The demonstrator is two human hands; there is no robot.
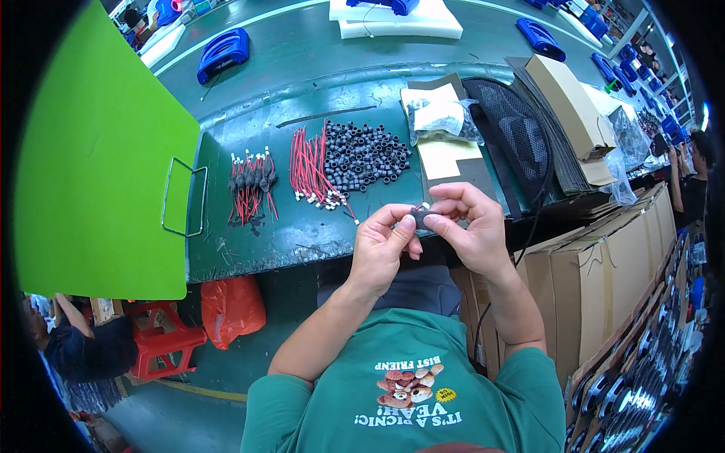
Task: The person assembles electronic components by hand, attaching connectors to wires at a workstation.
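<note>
In front of my body, just past the table's near edge, both hands hold a small dark piece (423,217) with a white tip and a bit of red wire showing. My left hand (377,248) pinches it from the left between thumb and fingers. From the other side my right hand (477,230) grips it with thumb and fingertips, which hide part of it. On the green table (226,260) lie loose red wires (306,162) with white connectors. Beside them spreads a pile of short black tubular caps (366,156). Farther left sits a bunch of red wires with dark, bulging middles (253,180).
A bright green panel (106,166) with a wire handle (165,204) stands left. Right of the caps are a clear bag (445,117), black mesh case (517,128) and cardboard (570,106). Large cartons (596,279) flank me; a red stool (162,343) stands lower left. Blue housings (224,54) lie beyond.
</note>
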